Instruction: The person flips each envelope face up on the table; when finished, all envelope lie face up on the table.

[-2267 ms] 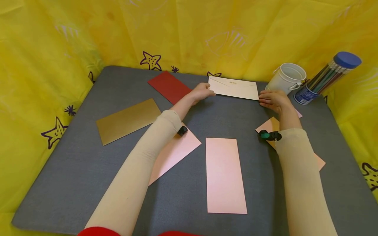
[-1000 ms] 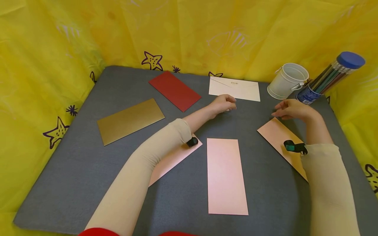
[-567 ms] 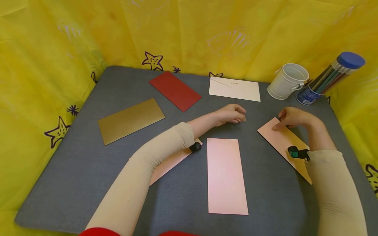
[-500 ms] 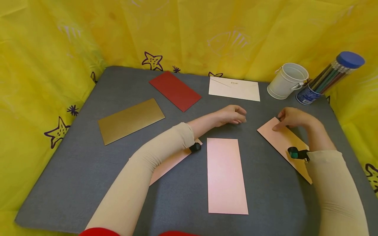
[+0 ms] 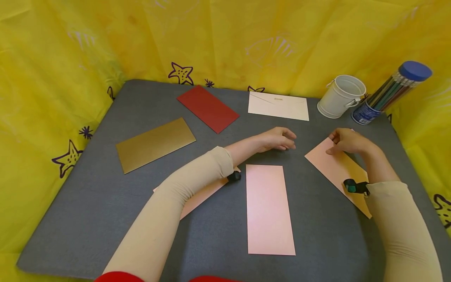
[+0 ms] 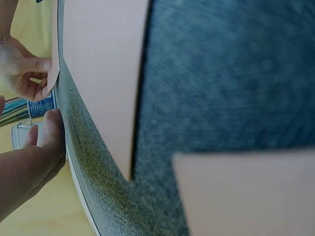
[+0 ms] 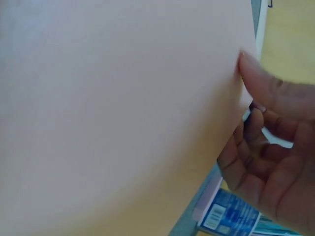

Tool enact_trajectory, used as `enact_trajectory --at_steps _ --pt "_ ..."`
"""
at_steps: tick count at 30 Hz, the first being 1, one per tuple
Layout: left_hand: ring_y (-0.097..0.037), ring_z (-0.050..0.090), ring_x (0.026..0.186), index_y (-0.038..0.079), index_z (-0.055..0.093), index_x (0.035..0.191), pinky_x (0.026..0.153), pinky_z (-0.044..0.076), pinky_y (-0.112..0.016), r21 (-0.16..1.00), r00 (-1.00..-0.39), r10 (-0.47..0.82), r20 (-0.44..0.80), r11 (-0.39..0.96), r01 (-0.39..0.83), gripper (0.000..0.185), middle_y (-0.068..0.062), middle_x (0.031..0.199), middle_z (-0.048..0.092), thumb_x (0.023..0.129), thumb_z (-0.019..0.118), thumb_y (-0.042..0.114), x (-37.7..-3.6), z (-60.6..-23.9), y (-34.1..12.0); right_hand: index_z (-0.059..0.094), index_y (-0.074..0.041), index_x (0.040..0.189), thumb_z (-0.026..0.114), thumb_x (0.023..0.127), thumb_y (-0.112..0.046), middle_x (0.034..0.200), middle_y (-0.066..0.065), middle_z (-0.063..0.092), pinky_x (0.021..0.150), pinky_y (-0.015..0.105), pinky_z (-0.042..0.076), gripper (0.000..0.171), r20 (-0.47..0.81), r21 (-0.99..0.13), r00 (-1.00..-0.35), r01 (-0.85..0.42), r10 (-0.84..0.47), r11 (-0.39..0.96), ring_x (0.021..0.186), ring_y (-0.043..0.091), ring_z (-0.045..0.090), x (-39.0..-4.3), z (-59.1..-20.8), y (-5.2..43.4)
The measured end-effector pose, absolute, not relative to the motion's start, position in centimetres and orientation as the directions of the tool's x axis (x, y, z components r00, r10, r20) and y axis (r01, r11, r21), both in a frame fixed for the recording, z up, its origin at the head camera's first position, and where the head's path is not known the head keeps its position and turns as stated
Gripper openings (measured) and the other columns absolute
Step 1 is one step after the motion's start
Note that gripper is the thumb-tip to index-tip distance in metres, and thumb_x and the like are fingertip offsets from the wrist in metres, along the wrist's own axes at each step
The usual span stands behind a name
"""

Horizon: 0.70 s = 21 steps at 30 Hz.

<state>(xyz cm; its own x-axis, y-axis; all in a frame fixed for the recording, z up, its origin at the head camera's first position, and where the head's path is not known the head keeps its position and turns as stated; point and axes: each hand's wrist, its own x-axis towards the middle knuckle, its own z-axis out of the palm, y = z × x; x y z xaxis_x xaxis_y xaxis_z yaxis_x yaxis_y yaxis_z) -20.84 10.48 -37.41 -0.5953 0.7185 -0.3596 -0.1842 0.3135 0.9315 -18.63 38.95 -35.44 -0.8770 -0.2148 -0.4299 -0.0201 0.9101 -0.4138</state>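
Observation:
My right hand (image 5: pixel 334 143) pinches the far corner of a pink envelope (image 5: pixel 334 168) lying at an angle on the right of the grey mat (image 5: pixel 88 203). In the right wrist view the thumb (image 7: pixel 275 96) presses on top of that envelope (image 7: pixel 113 108) and the fingers curl under its edge. My left hand (image 5: pixel 287 141) rests on the mat in the middle, fingers loosely curled, holding nothing. A second pink envelope (image 5: pixel 269 209) lies lengthwise in front of it. A third (image 5: pixel 201 194) is partly hidden under my left forearm.
A gold envelope (image 5: pixel 155 144) lies at the left, a red one (image 5: pixel 208 108) and a white one (image 5: pixel 278 105) at the back. A white cup (image 5: pixel 340 96) and a tube of pencils (image 5: pixel 389 92) stand at the back right. Yellow cloth surrounds the mat.
Both hands drew back from the white envelope toward me. The right hand came down on the right pink envelope's far corner and took hold of it; the left settled on the mat.

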Motion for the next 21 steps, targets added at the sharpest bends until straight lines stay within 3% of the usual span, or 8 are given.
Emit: enact_trajectory --at_steps 5,8,12,16,21 --pt "-0.025 0.056 0.131 0.000 0.044 0.144 0.095 0.051 -0.023 0.931 -0.590 0.725 -0.356 0.329 -0.158 0.057 -0.016 0.148 0.049 0.091 0.064 0.007 -20.9 -37.5 10.8 0.052 0.006 0.111 0.070 0.090 -0.011 0.102 0.022 0.061 0.071 0.019 0.045 0.033 -0.337 -0.477 -0.898 -0.096 -0.282 0.874 0.086 0.019 0.054 -18.9 -35.2 38.6" --pt "-0.026 0.052 0.136 0.000 0.041 0.146 0.103 0.049 -0.027 0.932 -0.586 0.734 -0.343 0.342 -0.117 0.061 -0.018 0.149 0.049 0.091 0.065 0.005 -20.9 -37.6 11.2 0.051 0.002 0.112 0.067 0.091 -0.007 0.090 0.016 0.061 0.066 0.019 0.043 0.027 -0.296 -0.538 -0.895 -0.134 -0.335 0.832 0.075 0.013 0.053 -18.8 -34.7 37.8" --pt "-0.026 0.053 0.135 0.000 0.039 0.148 0.108 0.048 -0.032 0.929 -0.577 0.741 -0.345 0.359 -0.094 0.062 -0.018 0.148 0.051 0.092 0.065 0.005 -20.9 -37.7 11.8 0.051 -0.002 0.113 0.064 0.093 -0.005 0.081 0.009 0.058 0.063 0.024 0.042 0.024 -0.278 -0.606 -0.882 -0.145 -0.380 0.782 0.068 0.013 0.051 -18.7 -34.0 36.1" --pt "-0.023 0.064 0.113 -0.002 0.042 0.145 0.096 0.055 -0.031 0.930 -0.586 0.728 -0.355 0.336 -0.145 0.056 -0.021 0.139 0.056 0.092 0.062 0.001 -20.7 -37.9 12.5 0.053 -0.004 0.113 0.063 0.094 -0.004 0.081 0.009 0.062 0.062 0.025 0.042 0.022 -0.245 -0.627 -0.884 -0.169 -0.398 0.760 0.069 0.014 0.052 -18.7 -33.3 34.3" --pt "-0.010 0.062 0.075 -0.006 0.057 0.128 0.067 0.054 -0.019 0.947 -0.643 0.708 -0.292 0.311 -0.087 0.038 -0.016 0.104 0.067 0.090 0.059 -0.002 -20.4 -38.2 12.6 0.057 -0.006 0.112 0.065 0.094 -0.007 0.085 0.009 0.063 0.063 0.024 0.041 0.020 -0.176 -0.623 -0.907 -0.199 -0.383 0.756 0.071 0.014 0.051 -18.7 -32.5 32.5"
